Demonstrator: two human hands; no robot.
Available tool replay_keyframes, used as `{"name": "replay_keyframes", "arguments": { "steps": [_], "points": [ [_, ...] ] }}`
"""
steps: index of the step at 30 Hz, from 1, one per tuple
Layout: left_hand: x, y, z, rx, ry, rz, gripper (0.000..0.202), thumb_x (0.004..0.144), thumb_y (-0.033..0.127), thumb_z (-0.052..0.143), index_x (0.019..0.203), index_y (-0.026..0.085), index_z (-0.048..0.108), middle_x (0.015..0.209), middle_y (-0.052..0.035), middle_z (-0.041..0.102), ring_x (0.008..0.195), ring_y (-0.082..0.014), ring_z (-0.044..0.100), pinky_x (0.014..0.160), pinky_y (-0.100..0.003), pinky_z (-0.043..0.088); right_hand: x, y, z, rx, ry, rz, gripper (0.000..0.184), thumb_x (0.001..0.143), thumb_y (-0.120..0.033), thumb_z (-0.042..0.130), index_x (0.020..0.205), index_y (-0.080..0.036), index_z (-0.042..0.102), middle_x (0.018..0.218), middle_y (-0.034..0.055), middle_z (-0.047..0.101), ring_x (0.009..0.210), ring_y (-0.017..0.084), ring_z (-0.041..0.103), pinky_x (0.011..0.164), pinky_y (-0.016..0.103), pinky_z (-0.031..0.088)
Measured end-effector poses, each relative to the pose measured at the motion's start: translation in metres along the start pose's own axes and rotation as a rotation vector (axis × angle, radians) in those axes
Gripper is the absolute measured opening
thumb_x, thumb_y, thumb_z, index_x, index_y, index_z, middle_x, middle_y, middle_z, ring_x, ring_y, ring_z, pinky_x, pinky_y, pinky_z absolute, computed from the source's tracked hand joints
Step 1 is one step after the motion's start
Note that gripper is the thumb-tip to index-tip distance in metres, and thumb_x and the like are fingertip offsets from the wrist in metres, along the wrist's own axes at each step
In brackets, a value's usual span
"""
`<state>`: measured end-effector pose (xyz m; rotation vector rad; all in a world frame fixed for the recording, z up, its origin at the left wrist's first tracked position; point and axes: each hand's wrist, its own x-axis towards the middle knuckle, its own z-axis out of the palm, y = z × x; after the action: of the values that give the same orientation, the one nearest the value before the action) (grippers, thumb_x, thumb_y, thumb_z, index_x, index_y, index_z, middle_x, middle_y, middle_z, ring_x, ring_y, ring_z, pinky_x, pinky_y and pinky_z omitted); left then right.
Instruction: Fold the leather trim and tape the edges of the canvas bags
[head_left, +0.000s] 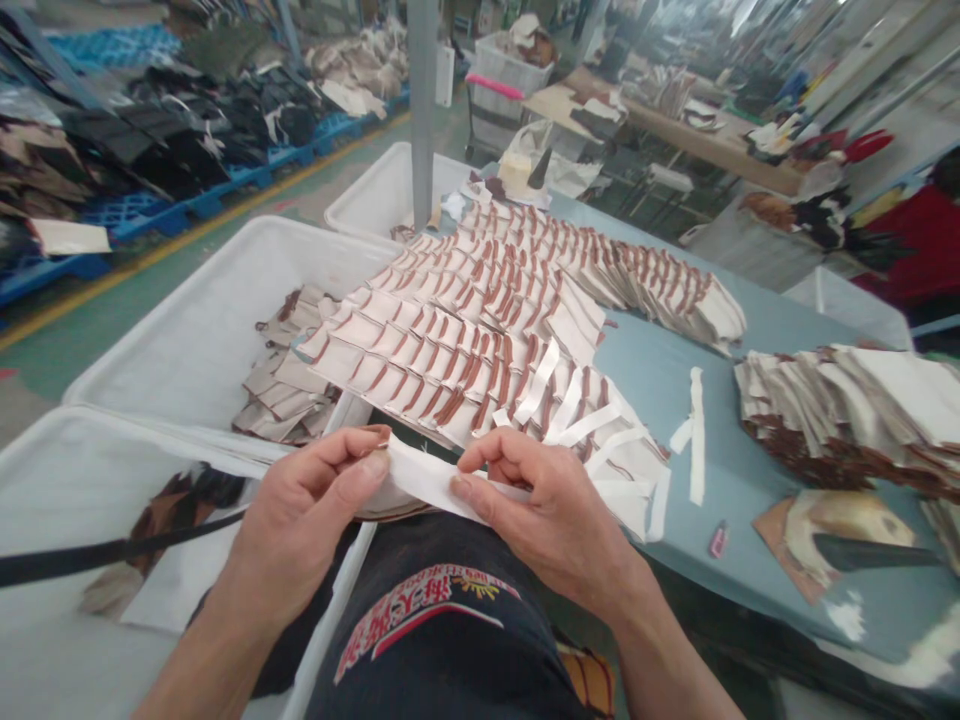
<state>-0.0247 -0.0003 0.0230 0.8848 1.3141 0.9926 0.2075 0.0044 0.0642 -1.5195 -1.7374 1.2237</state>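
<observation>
I see both hands meeting over the lap, each clamped on the same white strip [425,476]: the left hand [319,500] pinches its left end, where a brown edge also shows at the fingertips, and the right hand [551,505] grips farther along between thumb and fingers. Held at two places, the strip probably stays flat and taut. It lies in front of the desk [652,350], over a pale layer whose outline I can't fully make out. Loose strips [589,424] rest on the nearest pale pieces [420,350], presumably for easy reach by the right hand. Those pieces overlap in rows with brown edges exposed, perhaps so each lifts singly.
</observation>
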Motion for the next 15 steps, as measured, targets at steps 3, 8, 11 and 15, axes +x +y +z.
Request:
{"name": "replay_keyframes", "arguments": {
  "steps": [3,8,11,15],
  "points": [
    [0.002,0.002,-0.002,0.002,0.062,0.000,0.021,0.089,0.039,0.084,0.095,0.020,0.079,0.086,0.0022,0.081,0.077,-0.0154,0.067,0.072,-0.020,0.054,-0.003,0.006,-0.008,0.051,-0.052,0.010,0.016,0.095,-0.034,0.070,0.096,-0.018,0.074,0.061,-0.0081,0.044,0.054,0.009,0.039,0.053,0.024,0.026],
    [0.009,0.007,-0.010,0.006,0.122,-0.044,0.026,0.083,0.036,0.088,0.099,0.018,0.077,0.078,0.0034,0.080,0.072,-0.0149,0.068,0.066,-0.019,0.054,-0.004,0.022,-0.020,0.370,-0.340,0.136,0.033,0.097,-0.045,0.073,0.113,-0.016,0.071,0.060,-0.0100,0.041,0.051,0.008,0.032,0.046,0.021,0.021],
    [0.014,0.011,-0.014,0.000,0.211,-0.077,0.037,0.066,0.033,0.095,0.094,0.018,0.077,0.072,0.0043,0.079,0.067,-0.0152,0.069,0.062,-0.018,0.056,-0.004,0.029,-0.024,0.520,-0.405,0.168,0.050,0.093,-0.059,0.078,0.116,-0.015,0.069,0.060,-0.0104,0.043,0.049,0.007,0.032,0.044,0.020,0.021],
    [0.018,0.017,-0.018,-0.013,0.343,-0.070,0.034,0.058,0.024,0.090,0.089,0.019,0.076,0.066,0.0070,0.077,0.061,-0.0121,0.066,0.059,-0.015,0.055,-0.005,0.039,-0.025,0.620,-0.384,0.234,0.063,0.087,-0.073,0.080,0.112,-0.016,0.069,0.063,-0.0084,0.048,0.049,0.006,0.035,0.044,0.019,0.023]
  ]
}}
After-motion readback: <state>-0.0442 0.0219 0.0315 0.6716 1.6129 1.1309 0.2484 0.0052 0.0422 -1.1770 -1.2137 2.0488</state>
